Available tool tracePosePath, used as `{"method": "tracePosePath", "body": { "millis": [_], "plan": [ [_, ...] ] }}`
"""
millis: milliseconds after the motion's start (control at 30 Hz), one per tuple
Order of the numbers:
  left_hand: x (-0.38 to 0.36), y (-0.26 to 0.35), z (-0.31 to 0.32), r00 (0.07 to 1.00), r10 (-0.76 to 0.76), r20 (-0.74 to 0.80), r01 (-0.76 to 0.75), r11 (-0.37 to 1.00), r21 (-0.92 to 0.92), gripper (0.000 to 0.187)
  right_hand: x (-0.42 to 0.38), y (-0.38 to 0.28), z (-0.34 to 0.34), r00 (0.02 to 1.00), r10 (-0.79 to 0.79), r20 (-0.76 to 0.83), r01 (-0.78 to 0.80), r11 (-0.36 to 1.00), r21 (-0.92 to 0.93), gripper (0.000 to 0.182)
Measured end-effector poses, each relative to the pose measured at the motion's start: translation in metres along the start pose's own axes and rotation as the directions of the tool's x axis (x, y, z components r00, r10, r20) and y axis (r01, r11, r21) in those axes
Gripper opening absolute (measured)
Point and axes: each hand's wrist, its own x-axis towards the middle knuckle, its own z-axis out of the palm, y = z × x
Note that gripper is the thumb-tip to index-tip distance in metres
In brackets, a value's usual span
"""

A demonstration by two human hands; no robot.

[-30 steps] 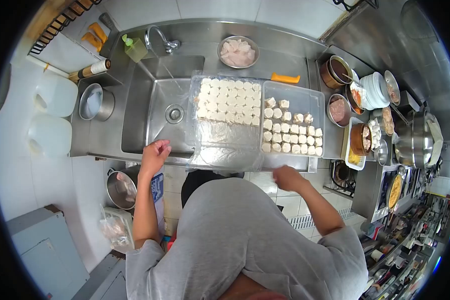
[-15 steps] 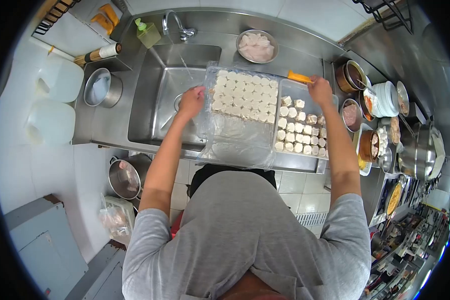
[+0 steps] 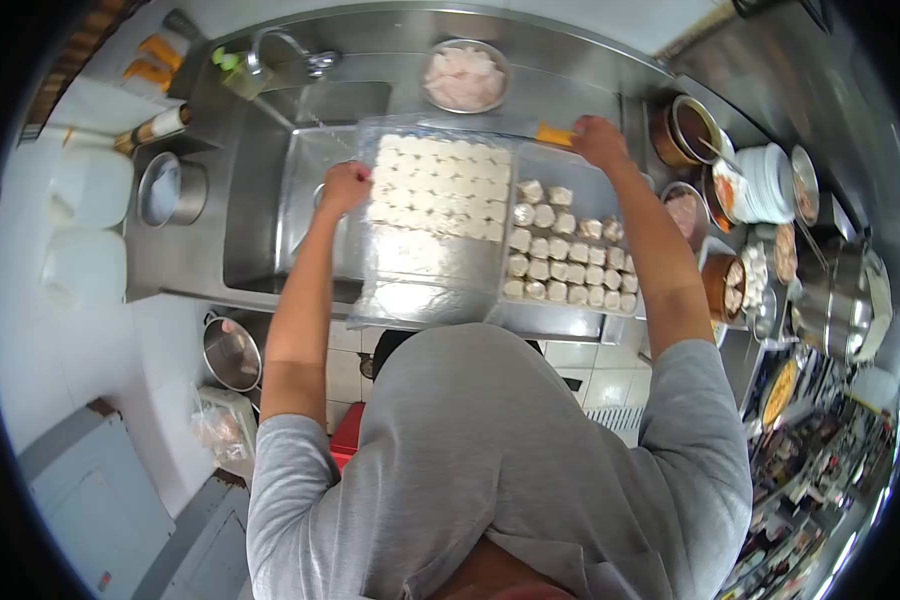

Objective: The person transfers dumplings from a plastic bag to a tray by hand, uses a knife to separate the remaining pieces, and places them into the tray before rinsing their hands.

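My left hand (image 3: 345, 188) is closed, fingertips pinched at the left edge of a clear plastic sheet (image 3: 402, 285). On that sheet, close rows of white tofu-like pieces (image 3: 440, 187) fill the far half. My right hand (image 3: 600, 143) is curled at the right end of an orange handle (image 3: 554, 134), above the far edge of a second tray (image 3: 582, 178). That tray bears spaced rows of pale cube-shaped pieces (image 3: 558, 249), a few with browner tops. The rest of the orange-handled tool is hidden by my hand.
A steel sink (image 3: 255, 215) lies left, with a running tap (image 3: 320, 64). Behind the trays stands a bowl of pale meat slices (image 3: 465, 78). Pots, bowls and stacked white plates (image 3: 763, 187) crowd the right counter. A steel pot (image 3: 232, 352) sits low at left.
The whole view has shifted, so the counter appears further left and up. My left fingers have come to the sheet's edge. My right hand has moved slightly away from me, closer against the orange handle.
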Motion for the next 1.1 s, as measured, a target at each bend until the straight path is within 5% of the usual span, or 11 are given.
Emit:
{"method": "tracePosePath", "body": {
  "millis": [233, 367, 467, 1100],
  "plan": [
    [0.005, -0.001, -0.007, 0.983, -0.125, 0.132, 0.13, 0.991, -0.037, 0.021, -0.009, 0.023, 0.002, 1.0, -0.015, 0.014, 0.014, 0.998, 0.055, 0.037],
    [0.009, -0.018, 0.004, 0.982, -0.128, 0.136, 0.15, 0.975, -0.166, 0.017, -0.022, 0.02, -0.008, 1.0, 0.012, 0.021, -0.014, 0.997, 0.076, 0.037],
    [0.003, 0.001, -0.009, 0.921, -0.264, 0.286, 0.366, 0.837, -0.407, 0.012, -0.031, 0.025, -0.01, 1.0, 0.024, 0.0, -0.024, 0.996, 0.088, 0.038],
    [0.012, -0.012, -0.011, 0.884, -0.245, 0.398, 0.438, 0.733, -0.521, 0.015, -0.088, 0.054, -0.002, 0.989, -0.002, -0.15, 0.03, 0.982, 0.189, 0.037]
  ]
}}
